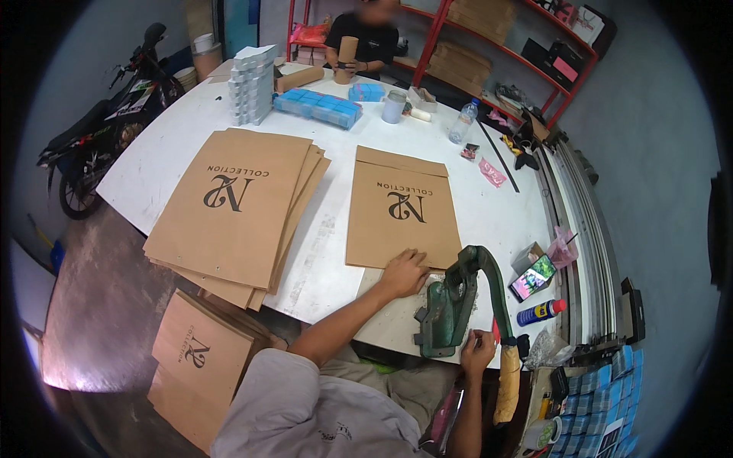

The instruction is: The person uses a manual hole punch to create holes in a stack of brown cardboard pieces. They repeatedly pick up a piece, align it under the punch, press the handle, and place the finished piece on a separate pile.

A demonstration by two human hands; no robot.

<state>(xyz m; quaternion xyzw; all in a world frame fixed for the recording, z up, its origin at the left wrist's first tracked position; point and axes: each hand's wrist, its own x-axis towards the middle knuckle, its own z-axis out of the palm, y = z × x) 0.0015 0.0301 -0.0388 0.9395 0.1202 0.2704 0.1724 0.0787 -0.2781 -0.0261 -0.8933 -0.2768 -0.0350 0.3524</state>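
A brown paper bag (374,229) with dark print lies flat on the white table, its near edge by a green metal lever press (447,313). My left hand (405,273) rests on the bag's near edge, fingers stretched out and pressing lightly on the paper. To the right of the press base is my right hand (478,349), its fingers curled together; whatever they may pinch is too small to make out. The press's long lever (505,385), wrapped in tan material at its end, hangs down beside my right hand. Left of the bag lies a stack of similar paper bags (229,198).
More bags (202,359) are piled below the table's left edge. Blue packs (317,107), a white stack (252,88), a bottle (463,120), a phone (533,278) and a spray can (540,312) stand or lie around the table. A person (363,42) holds a cardboard tube across it.
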